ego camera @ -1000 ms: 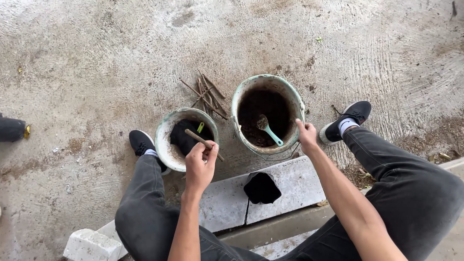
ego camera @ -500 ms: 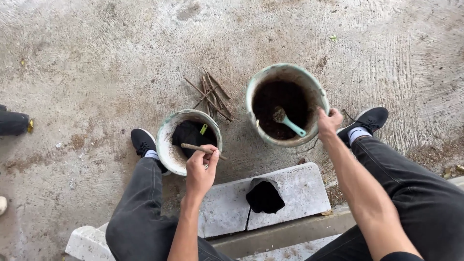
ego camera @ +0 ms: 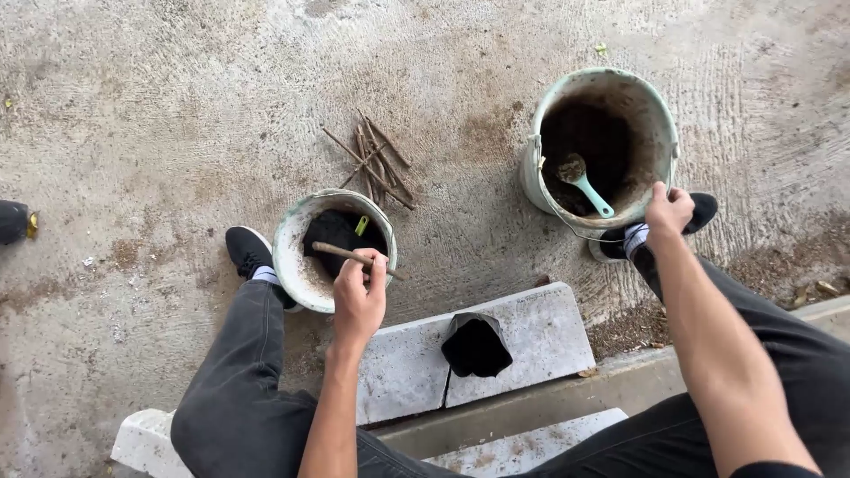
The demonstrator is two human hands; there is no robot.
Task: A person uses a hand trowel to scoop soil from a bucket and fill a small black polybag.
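My left hand (ego camera: 359, 296) pinches a short brown stick (ego camera: 338, 252) over a small dirty white bucket (ego camera: 289, 263) that holds black bags and a green clip. My right hand (ego camera: 667, 210) grips the near rim of a larger pale green bucket (ego camera: 651, 104) at the upper right. That bucket holds dark soil and a teal scoop (ego camera: 584, 184). A small black bag (ego camera: 476, 344) stands open on a concrete slab (ego camera: 540, 336) between my knees.
A bundle of several brown sticks (ego camera: 372, 161) lies on the concrete ground behind the small bucket. My black shoes rest at the left (ego camera: 243, 250) and under the big bucket's edge (ego camera: 704, 211). A dark object (ego camera: 13, 221) lies at the far left edge.
My right hand has dragged the large soil bucket to the right and away from me. My left hand has stayed over the small bucket with the stick.
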